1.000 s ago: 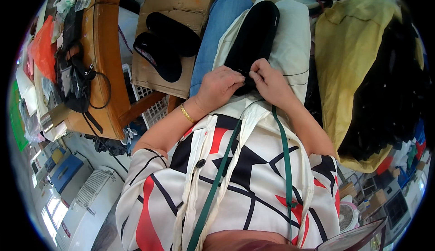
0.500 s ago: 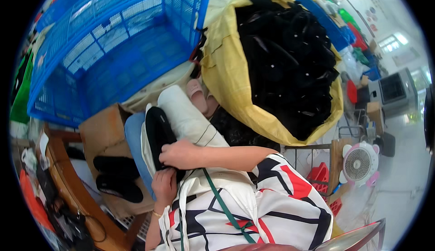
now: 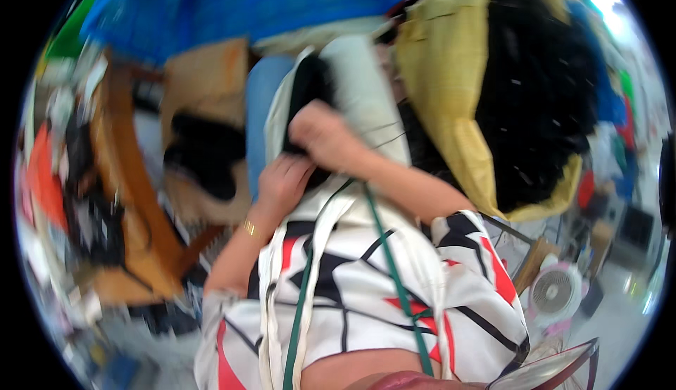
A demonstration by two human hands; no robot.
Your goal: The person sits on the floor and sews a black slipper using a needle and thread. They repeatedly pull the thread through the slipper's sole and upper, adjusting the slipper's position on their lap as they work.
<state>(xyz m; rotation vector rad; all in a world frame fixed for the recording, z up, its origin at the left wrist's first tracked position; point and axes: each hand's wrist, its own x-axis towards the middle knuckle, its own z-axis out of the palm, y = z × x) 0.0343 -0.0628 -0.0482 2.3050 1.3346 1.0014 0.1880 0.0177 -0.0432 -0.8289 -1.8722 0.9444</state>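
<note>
A black shoe [image 3: 308, 84] lies lengthwise on my lap, over the off-white apron [image 3: 362, 87]. My right hand [image 3: 327, 133] is closed over the shoe's right side, its fingers curled in a pinch; whatever they hold is hidden and blurred. Just below, my left hand [image 3: 283, 179] grips the near end of the shoe, fingertips close to the right hand. The two hands cover the shoe's near part. To the left, a pair of black shoes [image 3: 204, 154] rests on brown cardboard [image 3: 204, 73].
A yellow woven sack [image 3: 447, 59] full of black shoe-like pieces [image 3: 542, 94] stands at the right. Beyond my knees is a large blue plastic crate [image 3: 282, 3]. A curved wooden edge [image 3: 127, 179] runs along the left. A white fan [image 3: 553, 291] sits at the lower right.
My view has swung, so the lap and hands appear higher and farther right, with more blur. Both hands stay at the shoe, and more of my left forearm shows.
</note>
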